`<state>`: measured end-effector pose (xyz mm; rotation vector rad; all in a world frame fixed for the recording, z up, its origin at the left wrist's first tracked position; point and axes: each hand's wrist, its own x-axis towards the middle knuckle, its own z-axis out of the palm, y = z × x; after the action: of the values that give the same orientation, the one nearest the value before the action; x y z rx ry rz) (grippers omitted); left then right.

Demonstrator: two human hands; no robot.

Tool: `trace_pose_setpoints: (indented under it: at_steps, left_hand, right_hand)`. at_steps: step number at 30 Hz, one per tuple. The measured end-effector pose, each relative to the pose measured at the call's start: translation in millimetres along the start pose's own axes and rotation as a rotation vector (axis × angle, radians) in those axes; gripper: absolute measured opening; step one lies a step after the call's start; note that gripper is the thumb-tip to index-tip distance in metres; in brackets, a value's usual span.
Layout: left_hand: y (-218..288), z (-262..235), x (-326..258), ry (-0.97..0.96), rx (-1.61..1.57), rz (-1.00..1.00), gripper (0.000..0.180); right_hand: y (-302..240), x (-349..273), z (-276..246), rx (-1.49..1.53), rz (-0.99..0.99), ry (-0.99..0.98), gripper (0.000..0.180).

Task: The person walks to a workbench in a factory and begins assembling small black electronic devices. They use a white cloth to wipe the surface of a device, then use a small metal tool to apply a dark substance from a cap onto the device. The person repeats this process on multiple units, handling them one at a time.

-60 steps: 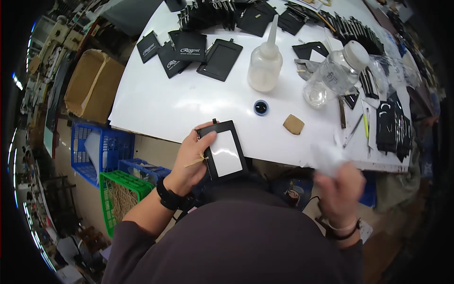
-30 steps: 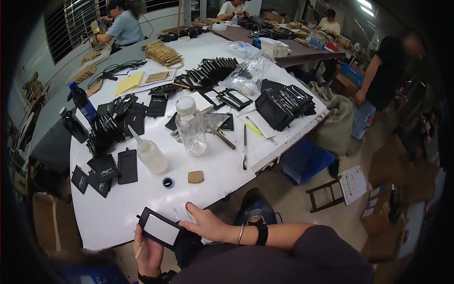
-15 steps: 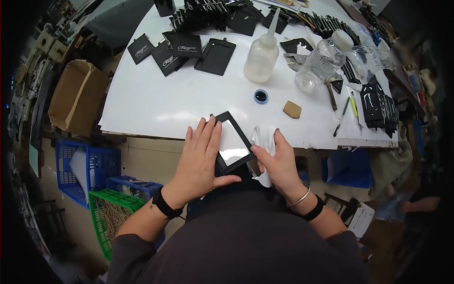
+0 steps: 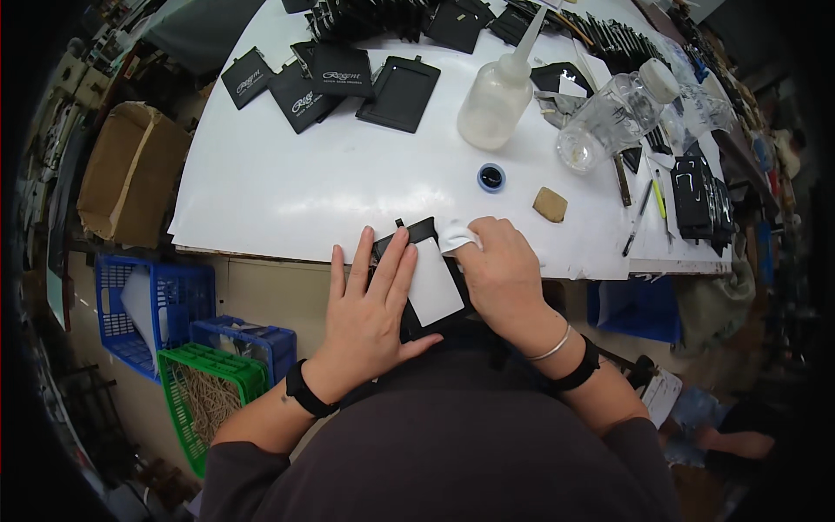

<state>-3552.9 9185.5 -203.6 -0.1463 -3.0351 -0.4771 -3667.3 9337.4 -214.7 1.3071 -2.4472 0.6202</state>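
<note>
A black badge holder [image 4: 437, 283] with a pale window lies at the table's near edge, slightly tilted, a small tab at its top. My left hand [image 4: 370, 304] rests flat on its left side, fingers stretched and spread, thumb by the lower edge. In my right hand [image 4: 507, 271] is a bunched white cloth [image 4: 455, 236], pressed at the holder's upper right corner. The fingertips of that hand are partly hidden by the cloth and the hand itself.
Farther off lie several black holders [image 4: 400, 91]. A spouted squeeze bottle [image 4: 494, 104], a clear plastic bottle [image 4: 609, 122], a small round cap of dark liquid [image 4: 491, 177] and a tan block [image 4: 550, 204] stand on the white table. Crates [image 4: 213, 374] sit on the floor at left.
My right hand has moved up with the cloth, from the holder's right side to its upper right corner. My left hand stays on the holder, which has turned a little.
</note>
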Motion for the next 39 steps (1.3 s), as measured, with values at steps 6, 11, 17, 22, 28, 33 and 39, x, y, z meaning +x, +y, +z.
trace_pose_setpoints:
  at_steps: [6,11,17,22,28,33,39]
  left_hand:
    - [-7,0,0,0.003,-0.084,0.001,0.103]
    - [0,1,6,-0.040,-0.046,0.027,0.100]
    - [-7,9,-6,0.053,-0.020,0.077,0.103]
    - [21,-20,6,0.128,0.101,0.090,0.059]
    - [-2,13,-1,0.025,-0.006,0.100,0.101]
    - [2,9,-7,0.066,0.018,0.082,0.099]
    - [1,13,-10,0.089,0.020,0.089,0.097]
  right_hand:
    - [-8,-14,-6,0.022,-0.047,-0.053,0.008]
    - [-6,-8,-6,0.028,0.022,-0.116,0.008]
    - [-6,-2,-6,0.044,0.006,-0.088,0.008]
    - [-7,-23,-7,0.054,0.023,-0.013,0.009]
    - [-5,-15,9,0.018,0.028,-0.008,0.008]
    - [-12,-28,9,0.035,0.026,0.061,0.009]
    - [-16,-28,5,0.007,0.046,-0.051,0.014]
